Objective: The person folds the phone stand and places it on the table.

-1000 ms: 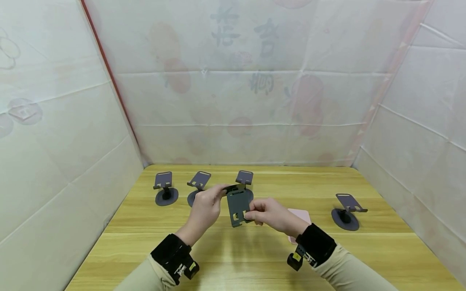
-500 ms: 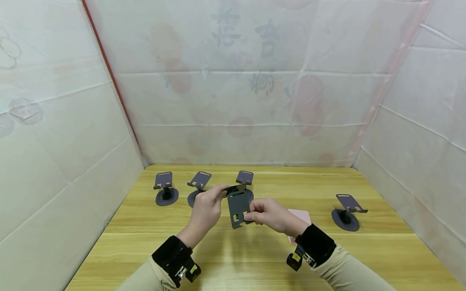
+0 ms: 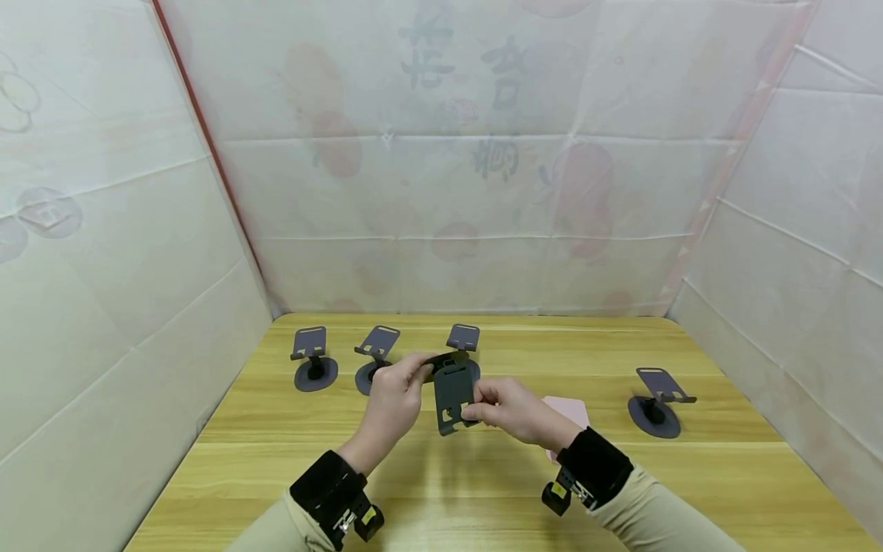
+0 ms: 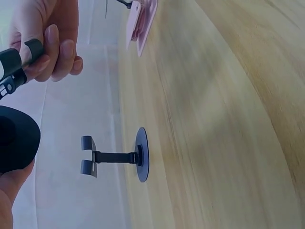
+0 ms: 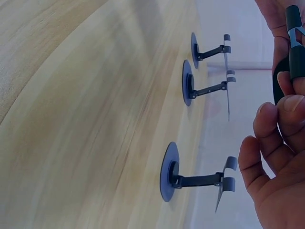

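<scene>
One wood-grain tabletop lies under L hand grasping the round base & R hand pinching the plate of a dark phone stand aloft nr centre, w/ 4 similar stands + folded pink stand on wood.

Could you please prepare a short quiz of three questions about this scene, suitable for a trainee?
1. How many purple-grey stands stand on the table?
2. True or false: the left hand and the right hand hold the same dark green stand.
3. In the head view, where is the pink object?
A) Left of the left hand
B) Between the dark green stand and the rightmost stand
C) Right of every stand

Key: 1. Four; 2. True; 3. B
</scene>
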The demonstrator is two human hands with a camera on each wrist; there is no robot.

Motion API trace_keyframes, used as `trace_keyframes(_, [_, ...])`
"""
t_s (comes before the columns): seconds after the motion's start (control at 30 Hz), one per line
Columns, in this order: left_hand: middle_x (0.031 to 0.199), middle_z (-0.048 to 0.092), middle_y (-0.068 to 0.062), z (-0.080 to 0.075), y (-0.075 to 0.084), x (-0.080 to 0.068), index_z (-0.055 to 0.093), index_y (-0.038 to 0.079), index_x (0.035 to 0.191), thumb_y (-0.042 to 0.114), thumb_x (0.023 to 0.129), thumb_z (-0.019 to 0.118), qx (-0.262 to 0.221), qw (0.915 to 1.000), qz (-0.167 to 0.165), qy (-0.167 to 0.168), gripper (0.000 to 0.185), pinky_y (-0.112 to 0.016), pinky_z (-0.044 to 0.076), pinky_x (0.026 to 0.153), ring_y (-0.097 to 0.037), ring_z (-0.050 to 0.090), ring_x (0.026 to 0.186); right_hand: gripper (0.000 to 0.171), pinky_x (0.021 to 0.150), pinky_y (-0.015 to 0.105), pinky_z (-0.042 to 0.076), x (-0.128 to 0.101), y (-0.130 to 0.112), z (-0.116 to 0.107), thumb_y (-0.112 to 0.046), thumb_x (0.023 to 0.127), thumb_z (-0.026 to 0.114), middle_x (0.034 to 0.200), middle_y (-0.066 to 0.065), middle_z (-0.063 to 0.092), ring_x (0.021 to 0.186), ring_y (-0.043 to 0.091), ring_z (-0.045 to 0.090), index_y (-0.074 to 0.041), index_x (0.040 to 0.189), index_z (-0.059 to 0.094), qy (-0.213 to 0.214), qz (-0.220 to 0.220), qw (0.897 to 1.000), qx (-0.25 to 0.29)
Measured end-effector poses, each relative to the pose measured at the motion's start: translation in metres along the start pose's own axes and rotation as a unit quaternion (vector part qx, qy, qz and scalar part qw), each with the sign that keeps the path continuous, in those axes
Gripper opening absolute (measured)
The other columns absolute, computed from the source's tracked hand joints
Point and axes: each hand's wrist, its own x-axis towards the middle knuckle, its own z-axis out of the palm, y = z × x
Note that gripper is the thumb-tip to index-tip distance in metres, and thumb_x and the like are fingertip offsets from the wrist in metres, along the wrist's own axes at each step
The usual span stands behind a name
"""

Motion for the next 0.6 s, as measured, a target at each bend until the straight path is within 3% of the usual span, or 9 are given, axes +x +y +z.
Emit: trace_keyframes(0.6, [0.097,0.077,-0.009,0.0017,0.008,-0.0007,0.075,0.004,0.108,-0.003,0.099,0.063,-0.059,0.9968,-0.047,-0.025,0.016,-0.027,0.059,0.066,-0.015,0.074,0.079,0.029,0.052,0.024,0.028,0.0016,0.0068,0.0058,-0.033,0.102,0.065,0.063,-0.007,0.038,0.052,0.009,0.029,-0.013,0.083,0.057,0.022,-0.01,0.999,-0.044])
